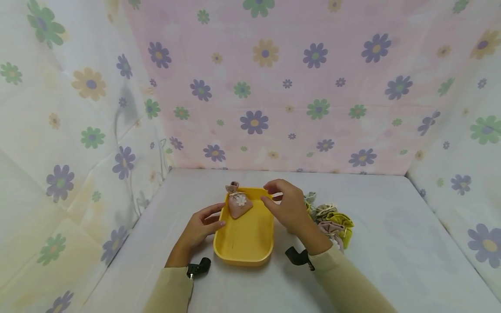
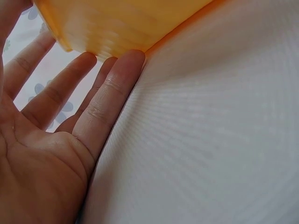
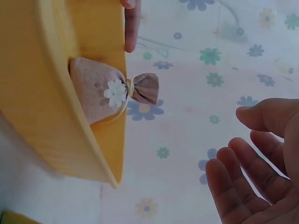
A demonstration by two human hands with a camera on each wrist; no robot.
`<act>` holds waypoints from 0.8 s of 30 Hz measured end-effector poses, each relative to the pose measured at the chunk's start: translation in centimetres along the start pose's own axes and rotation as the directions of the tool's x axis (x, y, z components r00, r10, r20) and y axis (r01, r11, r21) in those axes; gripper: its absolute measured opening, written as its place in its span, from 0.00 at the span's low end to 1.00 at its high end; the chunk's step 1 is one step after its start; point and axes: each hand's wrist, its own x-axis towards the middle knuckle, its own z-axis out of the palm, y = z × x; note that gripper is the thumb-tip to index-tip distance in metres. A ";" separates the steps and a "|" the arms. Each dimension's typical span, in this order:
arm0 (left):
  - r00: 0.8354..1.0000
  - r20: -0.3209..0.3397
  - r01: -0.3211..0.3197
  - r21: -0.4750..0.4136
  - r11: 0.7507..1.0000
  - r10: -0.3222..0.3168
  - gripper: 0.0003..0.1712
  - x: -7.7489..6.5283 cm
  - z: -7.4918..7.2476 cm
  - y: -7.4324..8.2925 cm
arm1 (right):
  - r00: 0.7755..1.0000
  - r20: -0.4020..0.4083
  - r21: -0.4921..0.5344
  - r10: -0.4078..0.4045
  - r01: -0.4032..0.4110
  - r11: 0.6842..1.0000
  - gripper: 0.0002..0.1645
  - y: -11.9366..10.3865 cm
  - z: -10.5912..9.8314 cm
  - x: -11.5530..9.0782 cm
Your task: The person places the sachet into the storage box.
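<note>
A yellow plastic tray (image 1: pixel 244 237) stands on the table with a small pink drawstring pouch (image 1: pixel 240 205) in its far left corner. The pouch has a white flower on its front, and its tied neck sticks up above the rim. My left hand (image 1: pixel 201 228) is at the tray's left side; in the left wrist view its fingers (image 2: pixel 112 93) are fairly straight, their tips against the outer wall. My right hand (image 1: pixel 289 206) hovers by the tray's far right corner. Its fingers are loosely bent and apart from the thumb, with nothing between them, as the right wrist view shows.
Right of the tray, partly behind my right hand, lies a pile of small drawstring pouches (image 1: pixel 340 219) in yellow-green, pink and greyish tones. A white cloth covers the table (image 1: pixel 395 234). Flower-printed curtains (image 1: pixel 289 87) rise at the back and both sides.
</note>
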 end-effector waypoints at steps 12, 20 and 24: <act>0.999 0.015 -0.039 -0.013 0.999 0.039 0.32 0.0 0.3 0.1 | 0.998 -0.057 -0.062 -0.020 0.016 0.998 0.16 0.4 -3.5 -2.4; 1.000 -0.008 -0.017 -0.016 1.000 0.017 0.33 -0.1 0.3 0.3 | 0.999 -0.044 -0.089 0.029 -0.033 0.995 0.16 1.0 -5.0 -3.6; 1.000 -0.016 -0.009 -0.016 1.000 0.008 0.32 -0.3 0.2 0.4 | 0.999 -0.042 -0.140 -0.009 0.003 0.990 0.17 1.5 -5.5 -4.0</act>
